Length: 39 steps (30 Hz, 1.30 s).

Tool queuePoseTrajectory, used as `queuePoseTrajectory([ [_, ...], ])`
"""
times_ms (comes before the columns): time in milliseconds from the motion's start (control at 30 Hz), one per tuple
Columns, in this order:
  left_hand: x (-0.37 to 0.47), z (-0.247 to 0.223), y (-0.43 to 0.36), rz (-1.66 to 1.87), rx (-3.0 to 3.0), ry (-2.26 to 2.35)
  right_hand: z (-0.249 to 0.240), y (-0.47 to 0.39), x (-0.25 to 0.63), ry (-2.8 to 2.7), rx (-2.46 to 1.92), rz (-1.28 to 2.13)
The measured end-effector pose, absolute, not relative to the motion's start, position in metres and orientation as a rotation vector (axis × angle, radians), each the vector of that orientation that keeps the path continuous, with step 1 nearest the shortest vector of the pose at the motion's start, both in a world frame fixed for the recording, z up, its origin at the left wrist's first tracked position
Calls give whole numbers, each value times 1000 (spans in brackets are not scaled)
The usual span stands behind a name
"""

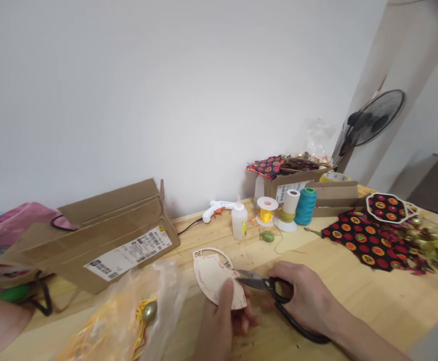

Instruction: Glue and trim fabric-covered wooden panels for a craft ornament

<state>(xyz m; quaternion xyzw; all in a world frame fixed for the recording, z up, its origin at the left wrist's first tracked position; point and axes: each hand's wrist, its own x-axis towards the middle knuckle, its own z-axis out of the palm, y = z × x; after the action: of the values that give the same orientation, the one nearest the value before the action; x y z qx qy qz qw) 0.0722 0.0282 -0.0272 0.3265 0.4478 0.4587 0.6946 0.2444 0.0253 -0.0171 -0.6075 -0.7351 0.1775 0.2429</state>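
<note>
Left hand (pixel 224 312), grip clamped on the pale fan-shaped piece (pixel 212 278), on this side of the squeeze bottle (pixel 238 221)! Right hand (pixel 306 297) clenches the black-handled scissors (pixel 257 283), nearer us than that bottle, blades at the piece's edge. Left of the bottle, a cardboard box (pixel 108 233) flashes its white barcode label (pixel 129 253), lettering too small to read.

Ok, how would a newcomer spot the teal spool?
Find the cardboard box heaped with patterned cloth by the wall. Just in front, at the right end of a row, stands the teal spool. Its colour sets it apart from the yellow spool and olive spool to its left.
</note>
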Motion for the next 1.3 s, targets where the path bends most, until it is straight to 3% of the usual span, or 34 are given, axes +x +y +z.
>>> queuePoseTrajectory([
  [500,77,-30,22,941,760,1101,-18,32,238,-1936,-1828,429],
  [1000,75,-34,27,1015,740,999,-17,26,242,-2055,-1724,463],
  [1300,82,-32,17,878,780,1167,-15,36,239,-1895,-1953,415],
])
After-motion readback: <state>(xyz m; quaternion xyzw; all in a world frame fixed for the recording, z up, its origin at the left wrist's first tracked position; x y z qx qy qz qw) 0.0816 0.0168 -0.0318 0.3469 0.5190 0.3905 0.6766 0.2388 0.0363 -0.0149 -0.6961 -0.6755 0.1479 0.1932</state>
